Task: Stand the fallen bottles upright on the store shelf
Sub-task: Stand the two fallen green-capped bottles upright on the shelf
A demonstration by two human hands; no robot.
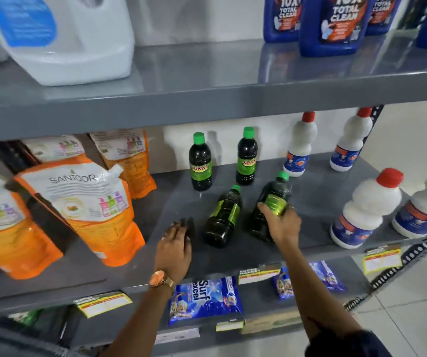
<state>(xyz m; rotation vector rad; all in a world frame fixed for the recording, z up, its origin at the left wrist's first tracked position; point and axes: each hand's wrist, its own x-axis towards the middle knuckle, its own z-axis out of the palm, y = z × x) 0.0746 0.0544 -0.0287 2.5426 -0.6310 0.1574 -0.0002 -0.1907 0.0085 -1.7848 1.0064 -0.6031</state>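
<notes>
Two dark bottles with green caps and green labels lie on the grey middle shelf (318, 197). My right hand (282, 222) grips the right fallen bottle (271, 202) around its label, its cap end tilted up off the shelf. The left fallen bottle (222, 217) lies flat just beside it, untouched. My left hand (175, 247) rests palm down on the shelf to the left of that bottle, fingers spread, holding nothing. Behind them two matching bottles stand upright, one on the left (200, 162) and one on the right (246, 157).
Orange refill pouches (83, 210) crowd the shelf's left side. White bottles with red caps (364, 210) stand on the right. A white jug (60, 39) and blue bottles (333, 24) fill the upper shelf; blue detergent packets (204, 300) lie below.
</notes>
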